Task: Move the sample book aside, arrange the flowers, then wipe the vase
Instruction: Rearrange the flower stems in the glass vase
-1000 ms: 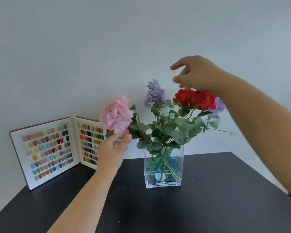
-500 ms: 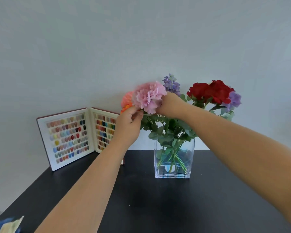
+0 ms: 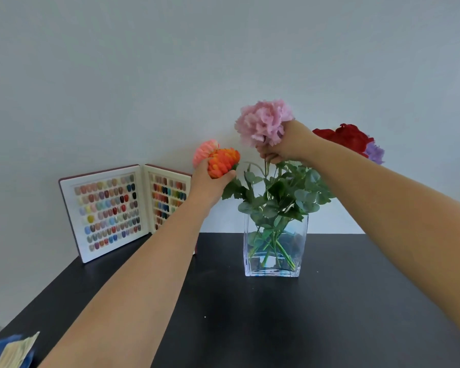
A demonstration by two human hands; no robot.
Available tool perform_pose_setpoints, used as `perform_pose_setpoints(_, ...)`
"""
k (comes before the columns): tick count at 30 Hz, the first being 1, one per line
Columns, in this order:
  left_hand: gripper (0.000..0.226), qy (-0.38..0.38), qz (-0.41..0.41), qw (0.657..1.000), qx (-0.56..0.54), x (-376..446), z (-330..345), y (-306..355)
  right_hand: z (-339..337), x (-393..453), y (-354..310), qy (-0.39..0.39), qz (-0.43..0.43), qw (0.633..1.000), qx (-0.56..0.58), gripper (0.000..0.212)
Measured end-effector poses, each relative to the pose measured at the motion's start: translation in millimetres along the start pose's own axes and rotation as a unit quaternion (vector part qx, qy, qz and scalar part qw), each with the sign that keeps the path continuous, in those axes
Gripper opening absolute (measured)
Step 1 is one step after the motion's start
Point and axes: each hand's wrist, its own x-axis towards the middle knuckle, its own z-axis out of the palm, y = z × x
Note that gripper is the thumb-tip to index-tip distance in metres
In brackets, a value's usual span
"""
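Glass vase (image 3: 275, 248) stands on the black tabletop (image 3: 276, 314) below both hands, left hand (image 3: 210, 179) cupping an orange flower (image 3: 222, 162), right hand (image 3: 287, 142) pinching a pink flower (image 3: 263, 122), sample book (image 3: 109, 208) left of them.

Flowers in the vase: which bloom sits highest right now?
The pink flower, gripped just beneath its head by the right hand. The orange flower and red flower sit lower.

pink flower (image 3: 263, 123), orange flower (image 3: 222, 162), red flower (image 3: 347, 136), black table (image 3: 276, 322), multicoloured sample book (image 3: 106, 211)
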Motion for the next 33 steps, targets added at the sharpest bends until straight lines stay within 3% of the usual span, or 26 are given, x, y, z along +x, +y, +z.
perform_pose_setpoints(8,0.029,-0.01,0.192,0.977,0.09,-20.2,6.4,2.2,3.0,22.8,7.1,0.057,0.054,0.995,0.055,0.009)
perform_pose_setpoints(13,0.026,0.024,0.241,0.967,0.076,-29.6,-3.4,1.1,-0.6,31.1,-1.0,0.08,0.055,0.995,0.028,0.009)
perform_pose_setpoints(17,0.031,0.048,0.245,0.967,0.057,-23.9,-10.8,12.4,-13.1,37.2,-3.6,0.155,0.042,0.987,0.023,0.013)
perform_pose_setpoints(21,0.034,0.01,0.235,0.97,0.059,-13.8,-0.4,27.9,1.0,31.5,-2.2,0.129,0.051,0.99,-0.024,0.007)
perform_pose_setpoints(24,0.033,-0.008,0.218,0.975,0.033,-7.6,11.2,37.3,0.1,34.8,2.0,0.091,0.054,0.994,-0.022,0.015)
perform_pose_setpoints(27,0.027,-0.028,0.177,0.984,0.013,-3.6,14.5,35.8,-7.1,32.7,6.2,0.035,0.074,0.995,0.061,0.023)
perform_pose_setpoints(33,0.029,-0.048,0.114,0.992,-0.027,-13.4,9.0,9.0,-12.8,23.7,20.1,-0.026,0.08,0.981,0.178,0.011)
